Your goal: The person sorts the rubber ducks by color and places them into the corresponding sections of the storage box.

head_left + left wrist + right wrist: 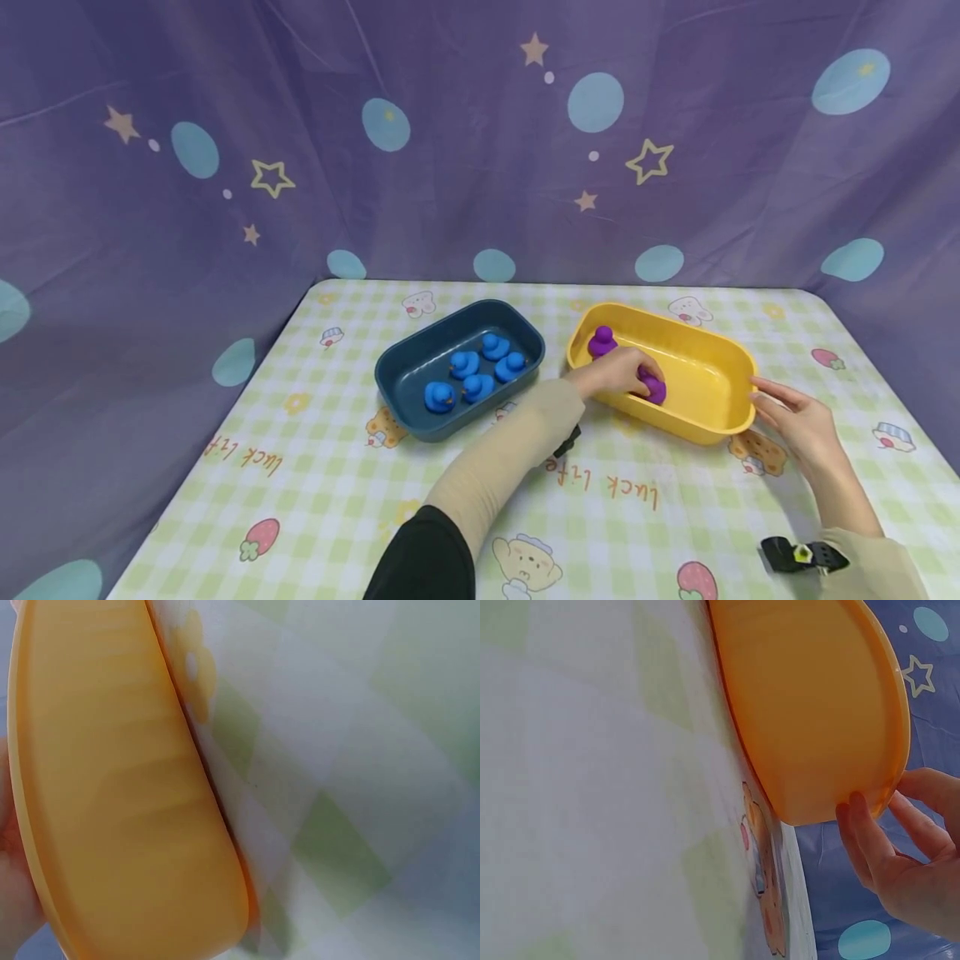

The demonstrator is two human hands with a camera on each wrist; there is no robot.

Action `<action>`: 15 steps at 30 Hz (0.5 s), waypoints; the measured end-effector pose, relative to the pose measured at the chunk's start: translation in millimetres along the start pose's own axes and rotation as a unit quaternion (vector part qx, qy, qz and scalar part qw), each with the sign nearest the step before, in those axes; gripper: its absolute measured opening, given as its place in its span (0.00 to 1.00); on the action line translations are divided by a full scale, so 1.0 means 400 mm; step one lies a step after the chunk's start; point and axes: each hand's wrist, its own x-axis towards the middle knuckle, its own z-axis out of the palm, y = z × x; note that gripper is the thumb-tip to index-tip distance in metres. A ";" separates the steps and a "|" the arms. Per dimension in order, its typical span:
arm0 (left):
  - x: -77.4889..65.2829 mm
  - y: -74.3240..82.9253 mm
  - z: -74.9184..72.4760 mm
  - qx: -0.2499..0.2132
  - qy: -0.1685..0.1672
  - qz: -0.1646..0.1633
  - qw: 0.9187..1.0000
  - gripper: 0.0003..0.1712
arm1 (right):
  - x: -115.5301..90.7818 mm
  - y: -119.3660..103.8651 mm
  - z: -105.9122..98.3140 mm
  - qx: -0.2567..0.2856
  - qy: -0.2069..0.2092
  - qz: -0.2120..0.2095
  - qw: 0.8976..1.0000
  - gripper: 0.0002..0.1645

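Observation:
In the head view, my left hand point(626, 371) reaches over the near rim of the yellow basin point(705, 425). Its fingers curl round a purple toy duck point(655, 390) low inside the basin, partly hidden by the hand. Another purple toy duck point(602, 341) sits at the basin's left end. My right hand point(806, 425) touches the basin's right end with nearly straight fingers; in the right wrist view its fingertips point(858, 804) lie against the outer wall by the rim. The left wrist view is mostly the basin's outer side point(127, 787), with part of the left hand point(15, 892) behind the rim.
Left of the yellow basin stands a dark blue basin point(408, 350) holding several blue toy ducks point(477, 387). Both basins rest on a green-checked tablecloth point(337, 517) with printed pictures. A purple curtain point(465, 167) hangs behind the table and along its left side.

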 end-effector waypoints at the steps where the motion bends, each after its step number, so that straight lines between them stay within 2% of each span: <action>1: 0.000 0.000 -0.002 0.000 0.001 0.000 1.000 0.12 | 0.012 0.012 -0.008 -0.024 0.002 0.001 1.000 0.28; 4: 0.000 0.001 -0.004 -0.002 0.006 0.002 1.000 0.12 | 0.054 0.051 -0.040 -0.144 0.008 -0.008 0.990 0.33; 6: -0.001 0.001 -0.005 -0.002 0.011 0.006 1.000 0.13 | 0.070 0.062 -0.054 -0.228 0.012 -0.020 0.973 0.35; 8: -0.004 0.000 -0.004 -0.008 0.017 0.007 1.000 0.13 | 0.070 0.051 -0.054 -0.291 0.015 -0.036 0.956 0.36; 10: -0.009 -0.001 -0.006 -0.014 0.026 0.006 1.000 0.13 | 0.052 0.013 -0.036 -0.315 0.013 -0.051 0.947 0.35; 15: -0.040 -0.003 -0.019 -0.013 0.055 0.012 0.998 0.13 | -0.032 -0.126 0.044 -0.376 -0.006 -0.101 0.921 0.32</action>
